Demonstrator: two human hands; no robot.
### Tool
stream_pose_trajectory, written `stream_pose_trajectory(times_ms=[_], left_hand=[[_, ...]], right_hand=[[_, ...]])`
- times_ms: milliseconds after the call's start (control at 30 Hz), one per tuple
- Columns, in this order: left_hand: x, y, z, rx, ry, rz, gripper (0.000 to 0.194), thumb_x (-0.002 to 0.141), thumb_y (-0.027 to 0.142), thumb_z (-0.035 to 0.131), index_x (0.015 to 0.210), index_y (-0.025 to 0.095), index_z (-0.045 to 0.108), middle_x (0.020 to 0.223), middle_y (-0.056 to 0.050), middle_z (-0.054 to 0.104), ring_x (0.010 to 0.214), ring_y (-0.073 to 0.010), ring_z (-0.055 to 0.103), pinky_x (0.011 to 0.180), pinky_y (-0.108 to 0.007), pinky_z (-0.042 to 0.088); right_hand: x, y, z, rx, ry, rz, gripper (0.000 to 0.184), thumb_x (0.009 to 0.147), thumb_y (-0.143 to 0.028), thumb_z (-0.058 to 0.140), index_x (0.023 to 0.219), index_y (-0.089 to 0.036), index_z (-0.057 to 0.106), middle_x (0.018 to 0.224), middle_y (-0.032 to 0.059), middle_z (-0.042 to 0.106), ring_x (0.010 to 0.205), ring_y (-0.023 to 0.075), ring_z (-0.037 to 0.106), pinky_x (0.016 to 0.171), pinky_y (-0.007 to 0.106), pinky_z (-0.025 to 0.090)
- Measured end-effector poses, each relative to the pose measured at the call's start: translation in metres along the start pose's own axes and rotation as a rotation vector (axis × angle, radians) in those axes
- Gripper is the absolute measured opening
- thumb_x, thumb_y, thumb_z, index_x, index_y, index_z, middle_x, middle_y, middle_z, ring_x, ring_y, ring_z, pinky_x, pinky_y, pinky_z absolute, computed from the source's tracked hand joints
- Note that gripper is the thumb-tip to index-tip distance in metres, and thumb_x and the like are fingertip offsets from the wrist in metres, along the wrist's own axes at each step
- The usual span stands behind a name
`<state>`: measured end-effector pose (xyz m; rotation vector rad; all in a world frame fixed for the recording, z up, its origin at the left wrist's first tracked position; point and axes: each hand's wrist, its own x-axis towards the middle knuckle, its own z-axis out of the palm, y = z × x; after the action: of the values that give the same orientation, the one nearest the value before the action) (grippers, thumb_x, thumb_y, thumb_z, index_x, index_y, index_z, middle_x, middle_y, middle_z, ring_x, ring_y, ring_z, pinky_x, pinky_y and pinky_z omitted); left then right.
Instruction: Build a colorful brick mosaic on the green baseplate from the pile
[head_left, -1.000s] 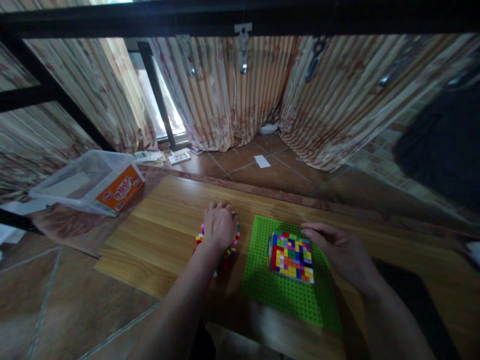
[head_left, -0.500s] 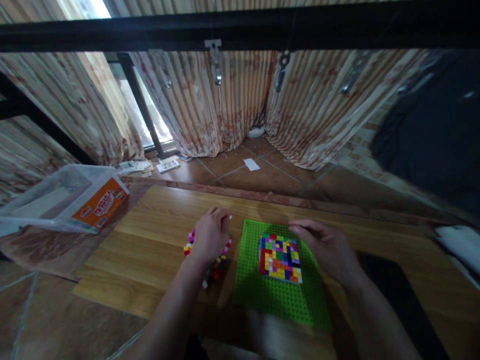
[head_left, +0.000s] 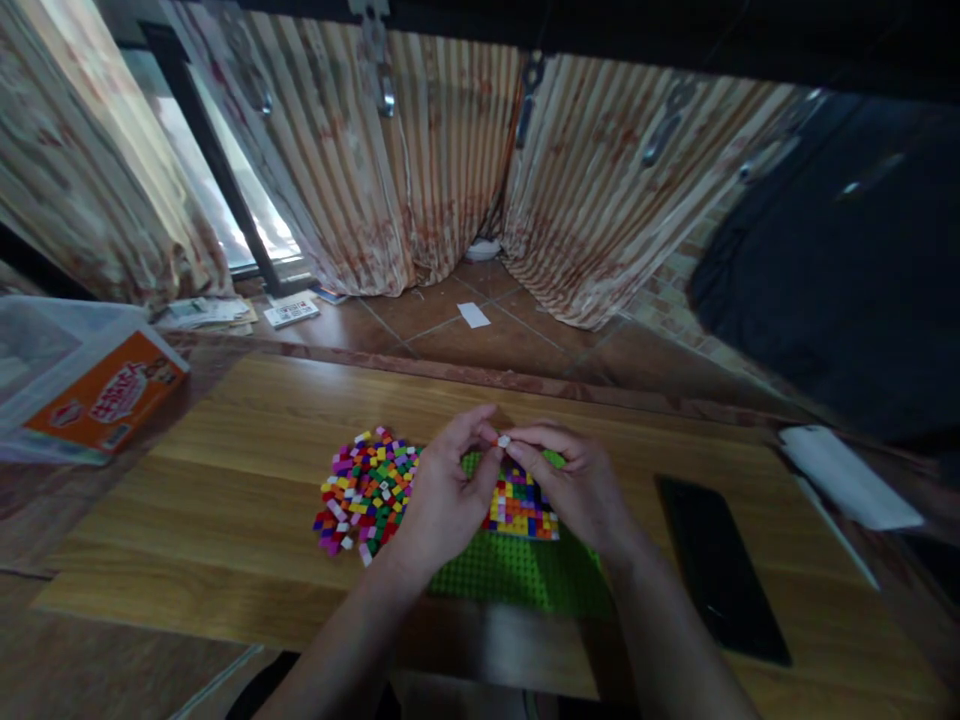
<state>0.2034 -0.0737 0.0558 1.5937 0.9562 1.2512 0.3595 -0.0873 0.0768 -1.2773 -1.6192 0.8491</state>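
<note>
My left hand [head_left: 450, 490] and my right hand [head_left: 581, 480] meet fingertip to fingertip over the far part of a green studded baseplate [head_left: 517, 575]. Both are closed in a pinch on a small white building brick [head_left: 504, 440]. Below them, a block of multicoloured bricks [head_left: 521, 515] sits on the baseplate, its far part hidden by my fingers. Left of my left hand lies a loose pile of small coloured bricks [head_left: 371, 490], partly covered by that hand.
A black flat tablet-like object [head_left: 720, 570] lies on the wooden table [head_left: 225, 500], right of my right arm. Farther right is a white flat object [head_left: 851, 475]. A clear plastic bin [head_left: 90, 380] with an orange label stands beyond the table's left end. Curtains hang behind.
My left hand has moved right from the brick pile to meet my right hand, which has come left over the baseplate. More of the pile shows. The view has shifted right and down.
</note>
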Motion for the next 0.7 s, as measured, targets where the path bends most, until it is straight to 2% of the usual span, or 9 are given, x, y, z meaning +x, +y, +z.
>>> stream_pose_trajectory(times_ms=[267,533,700], left_hand=[[-0.002,-0.002,0.007,-0.045,0.026,-0.044,0.035,0.086,0.018,0.060,0.121,0.019,0.055,0.091,-0.002,0.067,0.086,-0.0127,0.065,0.084,-0.026,0.052],[-0.001,-0.001,0.013,-0.124,0.105,-0.155,0.032,0.083,0.020,0.063,0.114,0.015,0.058,0.090,-0.004,0.069,0.083,-0.0140,0.066,0.080,-0.028,0.054],[0.001,-0.002,0.007,-0.069,0.097,-0.166,0.033,0.082,0.018,0.062,0.115,0.016,0.061,0.090,-0.003,0.067,0.082,-0.0135,0.065,0.082,-0.028,0.053]], right_hand=[[-0.004,0.002,0.004,-0.100,0.113,-0.072,0.018,0.090,-0.033,0.060,0.087,-0.026,0.076,0.087,0.0024,0.071,0.083,0.0172,0.066,0.075,0.029,0.051],[-0.007,0.000,0.005,-0.395,0.156,-0.220,0.021,0.094,-0.032,0.055,0.093,-0.028,0.075,0.093,0.0038,0.072,0.088,0.0198,0.065,0.082,0.035,0.050],[-0.006,0.003,-0.004,-0.348,0.195,-0.167,0.019,0.093,-0.033,0.057,0.093,-0.028,0.075,0.094,0.0036,0.073,0.090,0.0204,0.067,0.084,0.036,0.051]])
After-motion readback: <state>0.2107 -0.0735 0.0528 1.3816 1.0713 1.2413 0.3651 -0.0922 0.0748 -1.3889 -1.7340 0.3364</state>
